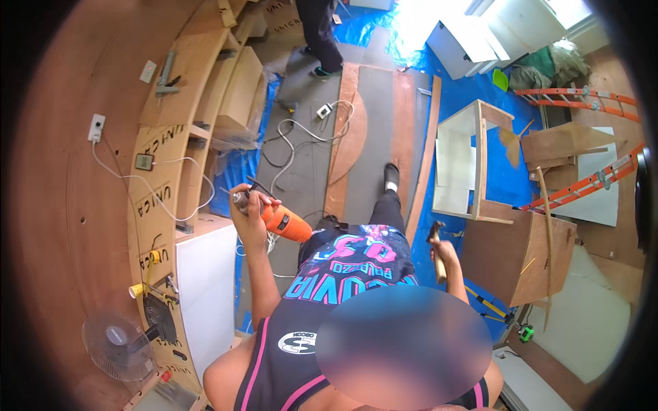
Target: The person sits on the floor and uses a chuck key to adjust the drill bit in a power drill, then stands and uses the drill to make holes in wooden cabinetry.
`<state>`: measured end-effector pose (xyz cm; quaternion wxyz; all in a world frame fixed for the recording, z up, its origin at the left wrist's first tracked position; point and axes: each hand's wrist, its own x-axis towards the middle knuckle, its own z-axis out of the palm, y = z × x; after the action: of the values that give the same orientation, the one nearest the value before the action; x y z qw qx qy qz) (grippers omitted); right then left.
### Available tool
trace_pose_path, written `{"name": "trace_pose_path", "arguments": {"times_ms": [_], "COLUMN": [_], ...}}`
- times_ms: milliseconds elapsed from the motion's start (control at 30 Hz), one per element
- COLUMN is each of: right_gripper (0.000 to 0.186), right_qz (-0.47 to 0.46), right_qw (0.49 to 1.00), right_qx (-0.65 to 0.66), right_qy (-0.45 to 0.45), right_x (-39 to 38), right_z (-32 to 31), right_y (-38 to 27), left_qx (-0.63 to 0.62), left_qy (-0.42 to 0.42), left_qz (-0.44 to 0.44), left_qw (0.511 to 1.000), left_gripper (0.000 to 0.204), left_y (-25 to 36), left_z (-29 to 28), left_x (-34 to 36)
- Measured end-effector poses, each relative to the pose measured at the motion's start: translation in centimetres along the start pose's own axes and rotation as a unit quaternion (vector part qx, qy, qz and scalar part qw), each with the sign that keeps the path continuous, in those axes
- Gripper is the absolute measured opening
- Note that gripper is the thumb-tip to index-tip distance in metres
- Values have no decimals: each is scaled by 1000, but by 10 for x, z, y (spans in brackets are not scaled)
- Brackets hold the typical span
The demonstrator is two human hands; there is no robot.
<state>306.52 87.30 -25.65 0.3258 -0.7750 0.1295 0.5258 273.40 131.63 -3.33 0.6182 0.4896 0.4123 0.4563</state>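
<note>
My left hand (pixel 252 211) is closed around the grey metal end of an orange cylindrical tool (pixel 288 224), held in front of my left side. A thin tip sticks out past the fingers, and the rounded orange end points toward my body. The tool's exact kind is unclear. On the right, my right hand (pixel 447 255) grips the wooden handle of a hammer (pixel 439 264), its dark head (pixel 436 229) uppermost. Both tools are off the floor, apart from the furniture.
Left stands a wooden cabinet run (pixel 199 116) with a fan (pixel 120 346). A white cable with a socket box (pixel 323 111) crosses the floor ahead, beside wood strips (pixel 348 123). Right are an open cabinet frame (pixel 478 161), orange ladders (pixel 589 186) and a wooden box (pixel 521 257). Another person (pixel 319 31) stands ahead.
</note>
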Motion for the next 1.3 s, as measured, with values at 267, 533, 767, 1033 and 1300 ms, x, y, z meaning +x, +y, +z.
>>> {"name": "trace_pose_path", "arguments": {"times_ms": [267,533,767,1033,1300], "right_gripper": [29,31,29,42,52], "right_qz": [-39,14,7,-190,-420], "right_qw": [970,961,958,847,733], "right_qx": [-231,-252,-257,-491,-533], "right_qy": [-58,-114,-127,-78,-49], "right_x": [281,419,543,827,1049], "right_z": [-139,-140,-85,53,171], "right_y": [-234,-394,-402,-340,-283], "left_qx": [35,93,106,-66,-225], "left_qy": [161,306,284,172,175], "left_qz": [23,4,-50,-115,-173], "left_qw": [986,948,952,976,943], "left_gripper": [29,35,37,27,27], "left_y": [-123,-204,-327,-537,-798], "left_z": [183,295,308,311,273], "left_x": [52,85,144,215,211]}}
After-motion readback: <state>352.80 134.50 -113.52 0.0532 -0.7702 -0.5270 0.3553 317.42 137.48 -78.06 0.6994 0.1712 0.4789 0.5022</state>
